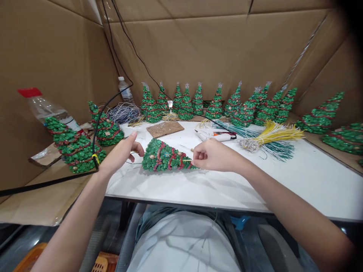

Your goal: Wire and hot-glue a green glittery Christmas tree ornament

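A small green Christmas tree [164, 155] with red garland and tiny ornaments lies on its side on the white table [198, 185], its tip pointing right. My left hand [121, 153] is at its base, fingers curled on a thin wire. My right hand [211, 154] is closed at the tip, pinching a thin yellow wire that pokes into the tree.
A row of finished trees [215, 102] lines the back against cardboard walls; more trees [75, 145] stand left and right. Bundles of yellow and green wires [269, 138], a glue gun [217, 135], a brown board [165, 128], a water bottle [124, 90] and a black cable [95, 132] surround the work spot.
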{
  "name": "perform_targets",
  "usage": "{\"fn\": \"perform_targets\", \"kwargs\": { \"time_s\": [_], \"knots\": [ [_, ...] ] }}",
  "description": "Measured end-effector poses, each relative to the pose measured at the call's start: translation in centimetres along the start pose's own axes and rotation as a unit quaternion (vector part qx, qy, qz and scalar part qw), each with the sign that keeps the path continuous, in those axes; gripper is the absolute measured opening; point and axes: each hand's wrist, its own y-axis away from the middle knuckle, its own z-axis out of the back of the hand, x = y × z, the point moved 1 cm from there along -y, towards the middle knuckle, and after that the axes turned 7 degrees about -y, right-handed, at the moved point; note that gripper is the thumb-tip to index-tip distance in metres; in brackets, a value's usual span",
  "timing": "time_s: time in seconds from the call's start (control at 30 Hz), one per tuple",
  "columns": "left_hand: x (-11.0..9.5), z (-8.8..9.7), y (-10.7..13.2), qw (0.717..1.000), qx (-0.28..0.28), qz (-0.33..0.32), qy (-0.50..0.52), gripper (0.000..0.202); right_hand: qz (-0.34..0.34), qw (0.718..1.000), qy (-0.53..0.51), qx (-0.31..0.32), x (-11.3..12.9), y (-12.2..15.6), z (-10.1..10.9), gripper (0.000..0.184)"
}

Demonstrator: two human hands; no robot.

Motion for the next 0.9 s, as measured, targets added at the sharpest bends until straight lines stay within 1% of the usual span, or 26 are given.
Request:
{"fn": "perform_targets", "kwargs": {
  "time_s": [0.17,0.27,0.4,0.5,0.57,0.63,0.7,0.83,0.9],
  "knots": [
    [0.2,0.4,0.1,1.000,-0.008,-0.014,-0.012,0.066,0.014,1.000,0.005,-0.011,0.0,-0.2,-0.7,0.012],
    [0.4,0.6,0.0,1.000,-0.013,-0.021,-0.011,0.064,0.011,1.000,0.001,-0.022,-0.1,-0.4,-1.1,0.013],
    [0.4,0.6,0.2,0.999,-0.012,-0.027,-0.034,0.059,0.005,1.000,-0.002,-0.019,-0.2,-0.5,-1.3,0.013],
    [0.2,0.7,0.6,0.995,-0.022,-0.052,-0.084,0.053,0.004,1.000,-0.009,-0.018,-0.3,-0.5,-1.3,0.014],
    [0.0,0.9,1.0,0.987,-0.035,-0.081,-0.132,0.047,-0.002,1.000,-0.013,-0.014,-0.2,-0.4,-1.3,0.014],
    [-0.2,1.1,1.3,0.980,-0.036,-0.094,-0.172,0.039,-0.004,1.000,-0.014,-0.013,-0.2,-0.4,-1.4,0.015],
    [-0.3,1.2,1.5,0.977,-0.011,-0.087,-0.197,0.033,-0.001,1.000,-0.015,-0.012,-0.2,-0.4,-1.4,0.015],
    [0.0,1.1,1.4,0.965,0.092,-0.087,-0.231,0.026,-0.006,1.000,-0.023,-0.002,-0.1,-0.4,-1.5,0.016],
    [0.3,1.0,1.2,0.957,0.128,-0.097,-0.241,0.025,-0.011,1.000,-0.023,-0.001,-0.1,-0.5,-1.5,0.017]
  ]
}}
